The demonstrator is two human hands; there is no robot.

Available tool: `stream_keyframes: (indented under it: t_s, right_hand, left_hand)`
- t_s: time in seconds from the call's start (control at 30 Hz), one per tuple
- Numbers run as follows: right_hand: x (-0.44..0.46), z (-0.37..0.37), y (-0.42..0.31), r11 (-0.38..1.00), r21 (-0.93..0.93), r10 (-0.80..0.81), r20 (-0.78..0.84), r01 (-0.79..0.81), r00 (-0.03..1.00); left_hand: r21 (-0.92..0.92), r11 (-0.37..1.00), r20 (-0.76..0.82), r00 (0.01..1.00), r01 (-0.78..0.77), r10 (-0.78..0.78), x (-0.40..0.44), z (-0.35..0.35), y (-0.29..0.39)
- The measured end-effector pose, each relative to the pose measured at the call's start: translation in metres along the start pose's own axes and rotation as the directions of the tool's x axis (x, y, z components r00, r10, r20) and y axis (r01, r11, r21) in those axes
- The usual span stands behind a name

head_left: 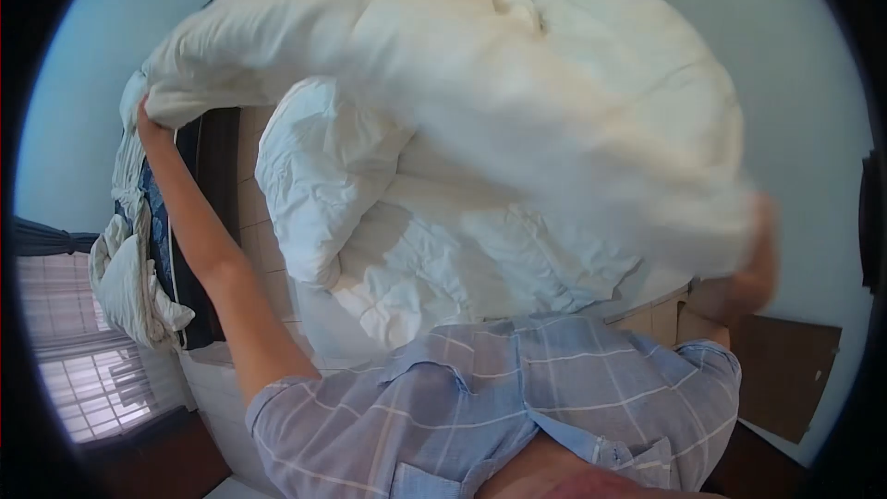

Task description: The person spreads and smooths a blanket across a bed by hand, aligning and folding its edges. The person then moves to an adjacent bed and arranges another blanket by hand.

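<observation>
A big white duvet (416,28) is spread in the air in front of me, bulging upward, its near edge smeared by motion. My left hand (153,118), arm stretched far out, is closed on one end of it at the left. At the right my right hand (759,263) is closed on the other end; it is blurred and its fingers are partly hidden. Below the raised part, more crumpled white bedding (443,231) hangs and lies in folds close to my shirt. Whether this is part of the same duvet I cannot tell.
On the left, a bundled whitish cloth (134,291) hangs beside a dark blue patterned surface (155,212). A curtained window (78,333) is at the lower left. Floor tiles (254,212) show beneath the bedding. A brown panel (790,374) stands by the right wall.
</observation>
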State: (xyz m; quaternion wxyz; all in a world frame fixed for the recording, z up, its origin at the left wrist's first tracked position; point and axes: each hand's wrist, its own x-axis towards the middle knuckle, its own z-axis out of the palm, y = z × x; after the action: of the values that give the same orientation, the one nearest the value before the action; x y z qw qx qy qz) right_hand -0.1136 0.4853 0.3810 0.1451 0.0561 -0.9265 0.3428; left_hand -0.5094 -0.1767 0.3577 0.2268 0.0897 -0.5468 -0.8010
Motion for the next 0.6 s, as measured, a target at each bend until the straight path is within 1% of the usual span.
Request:
stream_keyframes:
  t_s: [0.03, 0.07, 0.1, 0.13, 0.17, 0.2, 0.23, 0.27, 0.3, 0.33, 0.37, 0.4, 0.43, 0.47, 0.5, 0.57, 0.6]
  right_hand:
    - [0.004, 0.025, -0.014, 1.0, 0.001, -0.028, 0.367, 0.029, 0.93]
    - [0.008, 0.051, -0.027, 0.999, 0.019, -0.049, 0.648, 0.048, 0.76]
    - [0.008, 0.097, -0.028, 0.982, 0.178, -0.163, 0.645, 0.061, 0.747]
    - [0.012, 0.131, -0.045, 0.977, 0.205, -0.11, 0.728, -0.062, 0.676]
    - [-0.003, 0.19, -0.033, 0.946, 0.323, -0.212, 0.693, -0.033, 0.689]
    - [-0.009, 0.219, -0.049, 0.863, 0.503, -0.36, 0.554, 0.042, 0.75]
    - [-0.01, 0.238, -0.068, 0.835, 0.548, -0.35, 0.597, -0.049, 0.722]
    - [-0.015, 0.262, -0.078, 0.816, 0.575, -0.34, 0.559, -0.058, 0.756]
    - [-0.015, 0.282, -0.079, 0.797, 0.599, -0.325, 0.529, -0.074, 0.784]
    - [-0.016, 0.304, -0.087, 0.712, 0.686, -0.252, 0.451, -0.152, 0.856]
    - [-0.017, 0.319, -0.095, 0.608, 0.767, -0.165, 0.377, -0.207, 0.911]
    - [-0.019, 0.324, -0.101, 0.601, 0.766, -0.155, 0.392, -0.228, 0.907]
    - [-0.021, 0.325, -0.107, 0.594, 0.766, -0.151, 0.406, -0.245, 0.901]
    - [-0.022, 0.326, -0.112, 0.588, 0.767, -0.153, 0.419, -0.258, 0.895]
    - [-0.028, 0.339, -0.106, 0.671, 0.736, -0.221, 0.316, -0.091, 0.923]
    - [-0.043, 0.338, -0.099, 0.829, 0.541, -0.341, 0.288, 0.142, 0.895]
    - [-0.05, 0.333, -0.093, 0.866, 0.427, -0.404, 0.289, 0.261, 0.868]
  left_hand:
    - [-0.131, 0.991, 0.079, 0.997, -0.014, 0.024, -0.005, -0.024, -0.006]
    - [-0.261, 0.965, 0.154, 0.987, -0.01, 0.052, -0.014, -0.058, -0.02]
    - [-0.331, 0.943, -0.023, 1.0, -0.025, 0.019, -0.04, -0.074, -0.037]
    - [-0.395, 0.917, -0.196, 0.98, -0.055, -0.025, -0.064, -0.092, -0.06]
    - [-0.078, 0.968, -0.08, 0.969, -0.238, 0.232, -0.05, -0.153, -0.117]
    - [0.018, 0.983, -0.044, 0.982, -0.181, 0.182, -0.093, -0.157, -0.139]
    - [0.136, 0.982, 0.014, 0.992, -0.129, 0.129, -0.152, -0.151, -0.163]
    - [0.221, 0.974, 0.064, 0.997, -0.053, 0.039, -0.205, -0.145, -0.185]
    - [0.227, 0.971, 0.112, 0.989, 0.071, -0.098, -0.26, -0.138, -0.208]
    - [-0.04, 0.929, 0.052, 0.929, 0.369, -0.367, -0.334, -0.115, -0.209]
    - [-0.547, 0.637, 0.085, 0.793, 0.544, -0.604, -0.347, -0.153, -0.258]
    - [-0.425, 0.662, 0.232, 0.781, 0.617, -0.58, -0.382, -0.171, -0.289]
    - [-0.382, 0.613, 0.3, 0.72, 0.691, -0.625, -0.435, -0.126, -0.265]
    - [-0.336, 0.55, 0.352, 0.643, 0.765, -0.68, -0.473, -0.102, -0.26]
    - [-0.292, 0.483, 0.379, 0.564, 0.825, -0.734, -0.499, -0.087, -0.261]
    - [-0.193, 0.363, 0.434, 0.412, 0.911, -0.802, -0.538, -0.057, -0.261]
    - [-0.147, 0.326, 0.449, 0.356, 0.934, -0.819, -0.548, -0.042, -0.264]
